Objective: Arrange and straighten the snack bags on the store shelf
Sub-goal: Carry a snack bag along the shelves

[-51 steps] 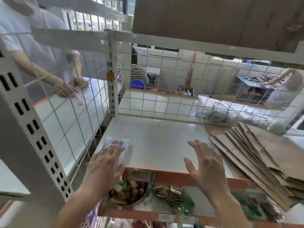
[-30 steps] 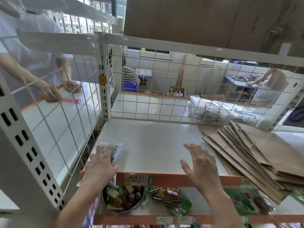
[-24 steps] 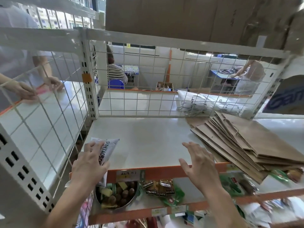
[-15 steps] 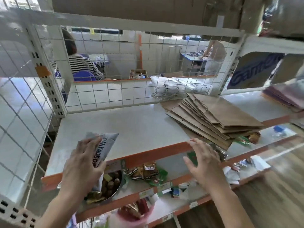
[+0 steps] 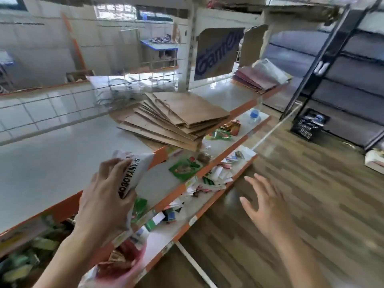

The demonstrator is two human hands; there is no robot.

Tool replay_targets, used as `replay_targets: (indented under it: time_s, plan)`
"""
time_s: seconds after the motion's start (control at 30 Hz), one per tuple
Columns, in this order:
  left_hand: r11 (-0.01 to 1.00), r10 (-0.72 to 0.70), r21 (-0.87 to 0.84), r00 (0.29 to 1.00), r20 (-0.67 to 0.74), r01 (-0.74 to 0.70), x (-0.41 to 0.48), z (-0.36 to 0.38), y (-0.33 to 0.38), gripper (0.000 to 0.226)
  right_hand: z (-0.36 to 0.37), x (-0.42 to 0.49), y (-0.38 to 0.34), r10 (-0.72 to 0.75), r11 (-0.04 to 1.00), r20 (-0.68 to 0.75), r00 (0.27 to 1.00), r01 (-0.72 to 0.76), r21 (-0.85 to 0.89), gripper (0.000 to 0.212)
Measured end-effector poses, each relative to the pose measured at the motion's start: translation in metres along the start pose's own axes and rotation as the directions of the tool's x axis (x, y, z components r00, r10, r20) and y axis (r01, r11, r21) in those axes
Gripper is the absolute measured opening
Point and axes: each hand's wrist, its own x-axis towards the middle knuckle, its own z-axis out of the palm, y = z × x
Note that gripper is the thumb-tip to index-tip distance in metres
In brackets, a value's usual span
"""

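Observation:
My left hand [image 5: 104, 202] grips a white snack bag [image 5: 133, 173] with black lettering, held just in front of the orange front edge of the white upper shelf [image 5: 52, 161]. My right hand [image 5: 268, 206] hovers over the wooden floor with its fingers spread and holds nothing. On the shelf below lie a green snack bag [image 5: 185, 168] and more green and red bags [image 5: 226, 129] farther right. The lowest shelf carries several small scattered packets [image 5: 209, 179]. The picture is blurred by motion.
A fanned stack of brown paper bags [image 5: 176, 121] lies on the upper shelf's right part. Behind it, white bags [image 5: 116, 90] sit against the wire back. Pink sheets [image 5: 255, 80] lie on the neighbouring shelf. A black rack [image 5: 336, 59] and a black crate [image 5: 309, 124] stand at right.
The view has swung right and down. My left hand has lifted the white bag off the shelf's front edge. My right hand has left the shelf edge and now hangs over the floor.

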Motion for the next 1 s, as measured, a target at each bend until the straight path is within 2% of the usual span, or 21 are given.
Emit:
replay_targets:
  time_s: [0.33,0.5,0.63,0.8,1.0]
  plan:
    - [0.952,0.296,-0.108,0.951,0.092,-0.286,0.044,0.1,0.134,0.065,-0.051,-0.025,0.132,0.288,0.95,-0.151,0.946,-0.303,-0.082,0.049]
    - [0.888,0.455,-0.158,0.877,0.153,-0.433,0.064,0.145,0.197,0.063,-0.067,-0.045,0.182,0.408,0.895,-0.251,0.878,-0.439,-0.078,0.048]
    - [0.841,0.536,-0.217,0.819,0.207,-0.496,0.083,0.176,0.237,0.064,-0.073,-0.056,0.207,0.494,0.837,-0.315,0.811,-0.541,-0.08,0.046]
    - [0.733,0.676,-0.318,0.696,0.242,-0.601,0.115,0.221,0.281,0.064,-0.082,-0.054,0.225,0.575,0.735,-0.421,0.701,-0.669,-0.11,0.046]
    - [0.579,0.813,-0.462,0.525,0.254,-0.672,0.14,0.274,0.341,0.066,-0.095,-0.06,0.239,0.704,0.571,-0.462,0.539,-0.817,-0.084,0.043]
